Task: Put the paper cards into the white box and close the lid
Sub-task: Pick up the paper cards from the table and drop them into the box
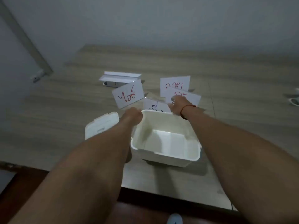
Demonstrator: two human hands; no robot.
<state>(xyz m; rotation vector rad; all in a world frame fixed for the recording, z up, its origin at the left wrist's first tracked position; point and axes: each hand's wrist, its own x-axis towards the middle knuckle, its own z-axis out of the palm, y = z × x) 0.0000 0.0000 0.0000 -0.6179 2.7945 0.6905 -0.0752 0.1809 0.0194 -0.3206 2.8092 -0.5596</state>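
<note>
Hidden: blue-lettered card [155, 106] half behind white box [165, 141] rim.
Left hand [131, 115]: pinching red-lettered card [128, 95], beyond box.
Right hand [177, 105]: clamped on tilted card [183, 97], beyond box.

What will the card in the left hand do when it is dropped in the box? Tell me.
The card with red writing, pinched by the left hand, looks thin, so it probably flexes and flutters. It likely weighs little and should fit the open white box.

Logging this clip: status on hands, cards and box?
Left hand holds red-lettered card; right hand on another card. White box open, empty; lid beside it. Nothing in the way.
</note>
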